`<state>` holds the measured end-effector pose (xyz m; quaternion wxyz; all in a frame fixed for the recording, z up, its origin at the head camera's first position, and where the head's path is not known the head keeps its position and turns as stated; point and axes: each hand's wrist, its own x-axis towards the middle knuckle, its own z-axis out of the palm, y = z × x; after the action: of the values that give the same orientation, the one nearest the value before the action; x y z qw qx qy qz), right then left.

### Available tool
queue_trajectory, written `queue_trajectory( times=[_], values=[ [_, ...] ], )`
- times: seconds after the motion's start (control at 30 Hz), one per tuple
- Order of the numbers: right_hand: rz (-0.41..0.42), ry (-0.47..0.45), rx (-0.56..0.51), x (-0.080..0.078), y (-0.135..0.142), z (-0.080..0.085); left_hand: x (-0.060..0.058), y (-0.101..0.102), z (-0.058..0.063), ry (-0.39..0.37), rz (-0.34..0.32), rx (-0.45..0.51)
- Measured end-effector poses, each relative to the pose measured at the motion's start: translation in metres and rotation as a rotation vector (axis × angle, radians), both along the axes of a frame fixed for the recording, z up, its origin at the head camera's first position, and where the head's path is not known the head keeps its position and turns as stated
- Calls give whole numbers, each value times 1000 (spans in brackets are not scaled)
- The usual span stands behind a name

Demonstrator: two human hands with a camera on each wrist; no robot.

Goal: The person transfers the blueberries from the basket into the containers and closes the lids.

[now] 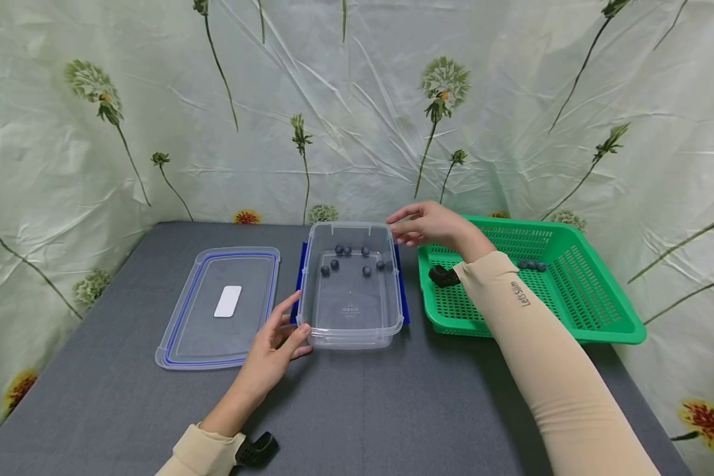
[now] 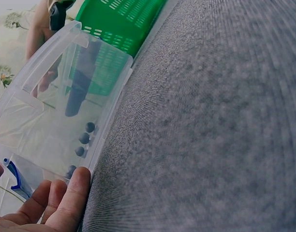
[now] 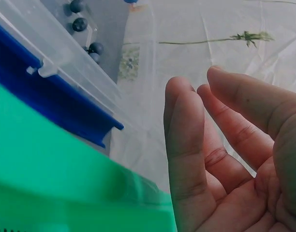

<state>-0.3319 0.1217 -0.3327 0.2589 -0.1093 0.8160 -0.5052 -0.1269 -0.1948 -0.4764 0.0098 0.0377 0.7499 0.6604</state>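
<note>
One box (image 1: 350,292) runs lengthwise near to far, left hand (image 1: 268,352) spread against it, right hand (image 1: 430,225) loosely parted.

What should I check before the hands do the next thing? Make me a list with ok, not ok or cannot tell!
1. Box upright on the table: ok.
2. Lid off: ok, lying left of the box.
3. Left hand on the box: ok, at its near left corner.
4. Right hand empty: ok, nothing between its fingers.
5. Right hand touching the box: cannot tell, it's beside the far right corner.
6. Berries all in the box: not ok, some sit in the basket.
</note>
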Motion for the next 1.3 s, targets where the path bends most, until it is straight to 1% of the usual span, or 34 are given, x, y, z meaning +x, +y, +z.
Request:
queue_trajectory(
  times=[0.47, 0.67, 0.93, 1.13, 1.3],
  values=[
    [-59, 13, -27, 0, 34, 8, 1, 1, 2, -5, 3, 2],
    [-83, 19, -29, -1, 56, 5, 1, 1, 2, -6, 1, 4],
    [-119, 1, -34, -6, 88, 0, 1, 1, 2, -1, -1, 0],
    [-155, 9, 0, -7, 111, -6, 1, 1, 3, -6, 5, -1],
    [-171, -12, 2, -7, 132, -11, 1, 1, 2, -4, 3, 4]
  ],
)
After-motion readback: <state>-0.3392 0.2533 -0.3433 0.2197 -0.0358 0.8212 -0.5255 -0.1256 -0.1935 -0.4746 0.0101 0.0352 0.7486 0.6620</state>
